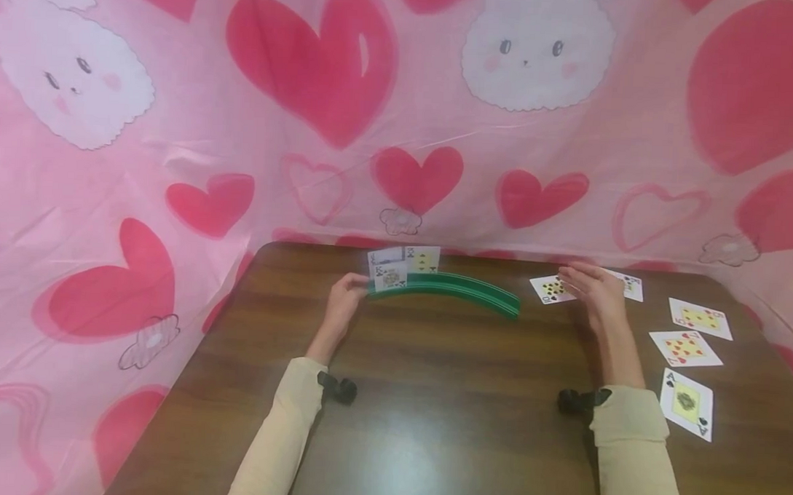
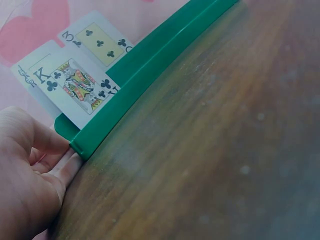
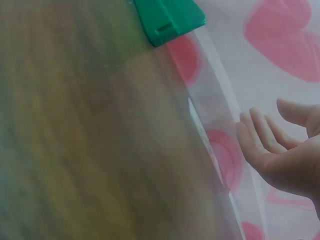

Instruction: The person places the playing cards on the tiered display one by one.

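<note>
A curved green card holder (image 1: 480, 293) stands near the back of the table. In its left end are the king of clubs (image 2: 77, 92), a card (image 2: 22, 75) mostly hidden behind it, and the three of clubs (image 2: 100, 45). My left hand (image 1: 344, 302) pinches the holder's left end with thumb and fingers. Over on the right, my right hand (image 1: 598, 294) is raised with fingers extended, holding nothing. From the head it partly covers a black ten (image 1: 547, 289) and another card (image 1: 633, 286). The right wrist view shows the fingers (image 3: 257, 132) away from the holder's end.
On the table's right side lie a red five (image 1: 700, 318), the seven of hearts (image 1: 685, 349) and the ace of spades (image 1: 686, 403), face up. A pink cloth (image 1: 538, 143) with hearts and rabbits hangs behind the brown table (image 1: 431, 380) and along its sides.
</note>
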Demonstrator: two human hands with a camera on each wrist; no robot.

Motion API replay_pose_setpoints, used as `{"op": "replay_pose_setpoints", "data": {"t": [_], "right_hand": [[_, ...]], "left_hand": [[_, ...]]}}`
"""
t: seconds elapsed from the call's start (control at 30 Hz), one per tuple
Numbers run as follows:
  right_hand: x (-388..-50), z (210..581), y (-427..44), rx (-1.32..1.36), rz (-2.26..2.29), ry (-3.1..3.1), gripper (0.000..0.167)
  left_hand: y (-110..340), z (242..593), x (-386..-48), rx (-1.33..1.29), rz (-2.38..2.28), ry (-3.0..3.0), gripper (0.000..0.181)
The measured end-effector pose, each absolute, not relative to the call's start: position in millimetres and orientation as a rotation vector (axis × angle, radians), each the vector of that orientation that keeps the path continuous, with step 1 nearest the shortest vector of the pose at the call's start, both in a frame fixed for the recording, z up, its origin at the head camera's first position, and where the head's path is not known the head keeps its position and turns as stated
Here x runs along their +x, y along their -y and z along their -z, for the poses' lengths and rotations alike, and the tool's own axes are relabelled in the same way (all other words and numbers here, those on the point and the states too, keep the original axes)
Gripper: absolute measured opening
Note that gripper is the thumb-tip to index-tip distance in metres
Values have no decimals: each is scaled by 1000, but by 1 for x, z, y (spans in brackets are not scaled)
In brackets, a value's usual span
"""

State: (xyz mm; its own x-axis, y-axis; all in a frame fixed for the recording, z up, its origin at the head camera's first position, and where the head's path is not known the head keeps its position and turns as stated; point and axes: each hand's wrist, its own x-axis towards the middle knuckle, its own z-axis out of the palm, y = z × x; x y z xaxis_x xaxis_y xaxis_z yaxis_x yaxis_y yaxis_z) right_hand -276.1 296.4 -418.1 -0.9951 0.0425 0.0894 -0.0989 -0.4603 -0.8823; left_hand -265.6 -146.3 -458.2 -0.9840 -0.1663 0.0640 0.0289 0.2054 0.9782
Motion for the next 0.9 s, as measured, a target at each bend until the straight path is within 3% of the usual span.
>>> {"op": "replay_pose_setpoints", "data": {"t": [0.2, 0.4, 0.57, 0.73, 0.9], "right_hand": [[-277, 423, -295, 30, -2610, 1664, 16], [-279, 424, -300, -113, -2300, 2311, 58], [-280, 421, -305, 78, -2111, 2730, 73], [-280, 420, -306, 208, -2006, 2773, 65], [-279, 425, -310, 134, -1403, 2827, 55]], "left_hand": [[145, 458, -266, 135, 1877, 2305, 16], [145, 457, -267, 138, 1901, 2302, 16], [146, 457, -268, 134, 1909, 2302, 17], [146, 457, -267, 131, 1892, 2309, 17], [146, 458, -267, 138, 1905, 2311, 16]]}}
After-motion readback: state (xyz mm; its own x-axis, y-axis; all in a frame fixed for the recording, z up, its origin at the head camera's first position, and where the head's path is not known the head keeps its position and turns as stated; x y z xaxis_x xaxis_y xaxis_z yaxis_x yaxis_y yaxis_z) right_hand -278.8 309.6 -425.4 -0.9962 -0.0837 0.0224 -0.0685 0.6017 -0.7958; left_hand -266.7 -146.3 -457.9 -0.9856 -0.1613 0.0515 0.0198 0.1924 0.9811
